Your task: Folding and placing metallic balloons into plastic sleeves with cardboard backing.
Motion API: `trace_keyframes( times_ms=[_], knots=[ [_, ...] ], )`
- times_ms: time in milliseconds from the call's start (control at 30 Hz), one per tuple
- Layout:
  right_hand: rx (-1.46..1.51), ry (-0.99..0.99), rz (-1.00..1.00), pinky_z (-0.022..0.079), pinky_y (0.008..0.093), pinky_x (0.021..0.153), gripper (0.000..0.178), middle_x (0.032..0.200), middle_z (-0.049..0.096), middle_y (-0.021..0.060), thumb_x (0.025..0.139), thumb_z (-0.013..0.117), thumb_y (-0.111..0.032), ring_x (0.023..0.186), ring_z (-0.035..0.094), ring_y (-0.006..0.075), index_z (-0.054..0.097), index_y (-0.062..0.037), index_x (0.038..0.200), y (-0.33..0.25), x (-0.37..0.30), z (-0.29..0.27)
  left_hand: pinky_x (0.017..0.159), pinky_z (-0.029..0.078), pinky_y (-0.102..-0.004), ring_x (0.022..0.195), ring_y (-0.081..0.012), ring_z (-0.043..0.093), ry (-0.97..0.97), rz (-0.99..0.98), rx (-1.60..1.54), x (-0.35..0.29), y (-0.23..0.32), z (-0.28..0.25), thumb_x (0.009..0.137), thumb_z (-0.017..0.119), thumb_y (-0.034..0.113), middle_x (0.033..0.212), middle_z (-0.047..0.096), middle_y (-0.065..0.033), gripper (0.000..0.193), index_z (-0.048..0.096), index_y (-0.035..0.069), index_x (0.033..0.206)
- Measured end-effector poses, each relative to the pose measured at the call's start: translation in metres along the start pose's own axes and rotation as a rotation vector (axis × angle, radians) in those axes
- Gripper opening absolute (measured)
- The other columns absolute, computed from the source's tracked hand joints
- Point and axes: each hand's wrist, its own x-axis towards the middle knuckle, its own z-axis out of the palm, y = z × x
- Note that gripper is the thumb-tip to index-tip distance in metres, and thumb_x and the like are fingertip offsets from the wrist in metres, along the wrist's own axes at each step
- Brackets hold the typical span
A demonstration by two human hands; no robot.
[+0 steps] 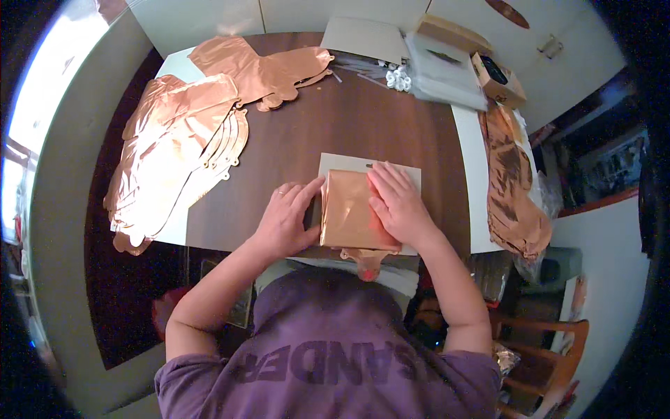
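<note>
Left hand [285,216] spread, at left edge of folded copper foil [349,209], right hand [401,209] flat, over its right

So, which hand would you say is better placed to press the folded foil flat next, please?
Probably the right hand: it overlaps the folded foil on its right side, while the left hand only reaches its left edge.

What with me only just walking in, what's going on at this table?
Someone's left hand is at the left edge of a folded copper-coloured foil piece, and the right hand lies over its right side. The piece lies on a pale card on a brown table, a narrow foil end sticking out nearside. More foil shapes lie overlapping at the table's left.
</note>
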Motion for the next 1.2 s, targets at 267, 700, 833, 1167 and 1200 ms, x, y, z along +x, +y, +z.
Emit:
trace_keyframes(
  times_ms=[267, 700, 833, 1167, 1200],
  knots=[
    [0.122, 0.008, -0.038, 0.025, 0.0469, 0.114, 0.045, 0.140, 0.047, 0.0173, 0.090, 0.057, -0.020, 0.134, 0.039, 0.0348, 0.051, -0.0016, 0.131, 0.005, -0.007, -0.003, 0.090, 0.042, -0.0445, 0.099, -0.0351, 0.054, -0.014, -0.011, 0.039, -0.011, 0.020, 0.001, 0.065, 0.074, 0.014, 0.109, 0.059, -0.0147, 0.076, 0.045, 0.006, 0.134],
    [-0.005, 0.093, -0.103, 0.024, 0.0552, 0.112, 0.054, 0.137, 0.050, 0.0170, 0.086, 0.064, -0.035, 0.134, 0.038, 0.0375, 0.054, -0.0040, 0.128, -0.017, -0.022, -0.041, 0.085, 0.049, -0.0407, 0.105, -0.0264, 0.057, -0.080, 0.547, 0.207, 0.027, 0.004, 0.011, 0.073, 0.064, 0.021, 0.115, 0.059, -0.0099, 0.044, 0.063, 0.010, 0.116],
    [-0.136, 0.136, -0.262, 0.039, 0.0520, 0.100, 0.058, 0.124, 0.057, 0.0169, 0.079, 0.068, -0.045, 0.115, 0.053, 0.0322, 0.060, -0.0034, 0.119, -0.058, -0.047, -0.050, 0.085, 0.050, -0.0396, 0.101, -0.0280, 0.059, -0.035, 0.458, 0.037, 0.030, 0.003, 0.017, 0.070, 0.068, 0.014, 0.111, 0.061, -0.0114, 0.044, 0.065, 0.008, 0.113],
    [-0.148, 0.356, -0.168, 0.049, 0.0385, 0.073, 0.020, 0.090, 0.068, 0.0107, 0.078, 0.066, -0.009, 0.077, 0.065, 0.0263, 0.064, -0.0011, 0.097, -0.039, -0.032, -0.041, 0.075, 0.053, -0.0320, 0.086, -0.0247, 0.065, 0.198, -0.292, -0.328, 0.026, 0.025, 0.004, 0.084, 0.069, 0.009, 0.098, 0.065, -0.0130, 0.022, 0.063, 0.001, 0.104],
    [-0.115, 0.362, -0.157, 0.050, 0.0383, 0.073, 0.022, 0.090, 0.068, 0.0101, 0.076, 0.068, -0.008, 0.077, 0.065, 0.0263, 0.064, -0.0019, 0.097, -0.038, -0.032, -0.041, 0.069, 0.052, -0.0285, 0.076, -0.0189, 0.064, 0.209, -0.375, -0.458, 0.022, 0.027, 0.004, 0.089, 0.066, 0.013, 0.089, 0.066, -0.0108, 0.019, 0.063, -0.001, 0.102]
  ],
)
